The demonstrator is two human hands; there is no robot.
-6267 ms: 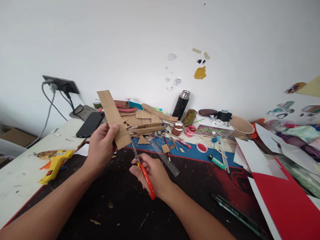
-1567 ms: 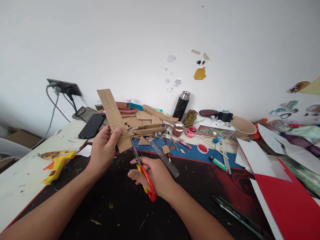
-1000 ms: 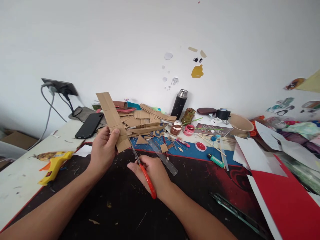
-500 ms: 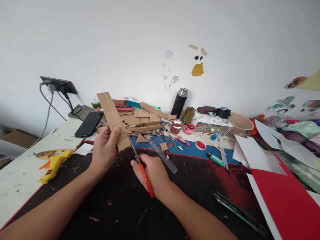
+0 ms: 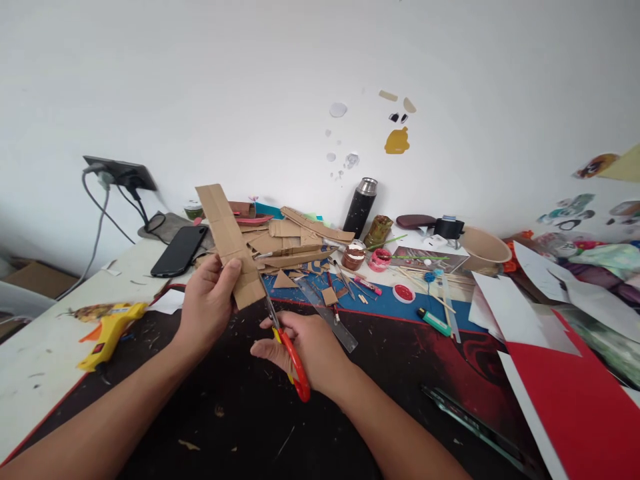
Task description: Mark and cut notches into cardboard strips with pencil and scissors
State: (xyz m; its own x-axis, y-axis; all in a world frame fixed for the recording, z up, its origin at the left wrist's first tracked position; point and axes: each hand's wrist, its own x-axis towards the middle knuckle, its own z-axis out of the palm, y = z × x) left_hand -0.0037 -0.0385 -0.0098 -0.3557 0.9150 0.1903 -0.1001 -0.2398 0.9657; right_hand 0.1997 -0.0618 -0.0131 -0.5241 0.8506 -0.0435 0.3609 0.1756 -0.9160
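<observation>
The strip (image 5: pixel 225 230) is of brown cardboard, long and flat, with straight edges and a few faint creases across its face; it is held up over the bench (image 5: pixel 37 393), leaning to the left at its top. The scissors (image 5: pixel 295 359) have slim blades of grey metal and smooth handles, one red and one yellow, which look like plastic. Under both hands lies a dark mat (image 5: pixel 200 413) with red border, sprinkled by small crumbs. The left hand (image 5: pixel 206 303) has a closed grip on the lower part of the strip: the thumb presses flat on the front face, and the other fingers are bent behind it. The right hand (image 5: pixel 315 350) holds the scissors by the handles, its grip partly open, with the thumb spread to the left; which finger sits in which loop I cannot tell. The blades stand narrow and meet the right edge of the strip near its lower end, but how deep they enter is too small to see. Behind are torn, layered scraps (image 5: pixel 290 229) of cardboard, a clear flat ruler (image 5: pixel 330 319) and a black, speckled flask (image 5: pixel 360 208) with shiny metal top. On the left rests a yellow glue gun (image 5: pixel 110 333).
</observation>
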